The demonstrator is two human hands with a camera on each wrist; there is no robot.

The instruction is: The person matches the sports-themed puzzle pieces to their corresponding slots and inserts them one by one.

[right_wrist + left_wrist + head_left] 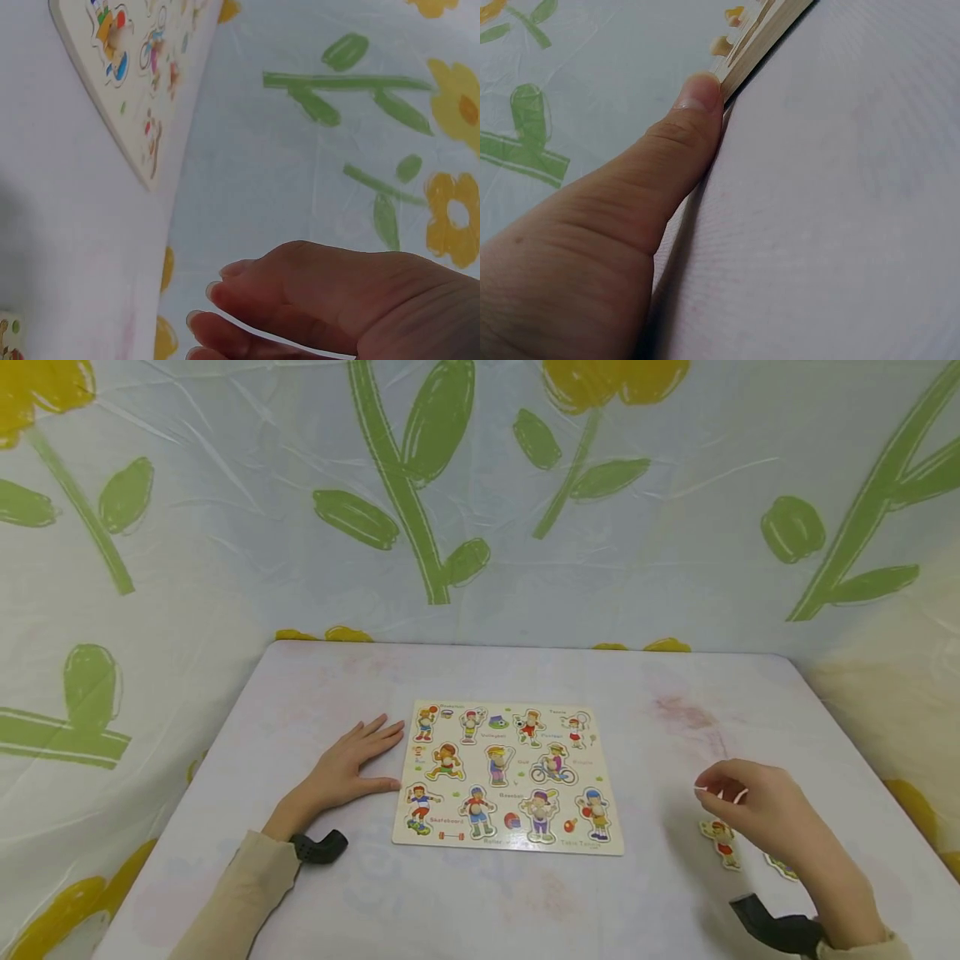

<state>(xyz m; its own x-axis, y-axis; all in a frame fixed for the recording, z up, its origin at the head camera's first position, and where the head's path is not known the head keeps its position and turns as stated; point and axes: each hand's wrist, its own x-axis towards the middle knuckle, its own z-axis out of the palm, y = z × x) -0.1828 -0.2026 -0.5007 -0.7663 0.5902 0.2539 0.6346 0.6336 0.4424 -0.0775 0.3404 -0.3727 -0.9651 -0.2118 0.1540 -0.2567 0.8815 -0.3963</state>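
Note:
A pale wooden peg puzzle board with sports figures lies flat on the table, several of its pieces topped with round knobs. Beside its left edge my left hand rests on the table with fingers spread. The thumb touches the board's side in the left wrist view. My right hand hovers to the right of the board, fingers loosely bent, thumb apart from them and nothing between. Just below it lies a loose puzzle piece, a figure in red. A second loose piece is partly hidden by the right hand.
The white table has reddish smudges at the back right. A curtain printed with flowers and leaves encloses the back and sides. Black camera mounts sit at both wrists.

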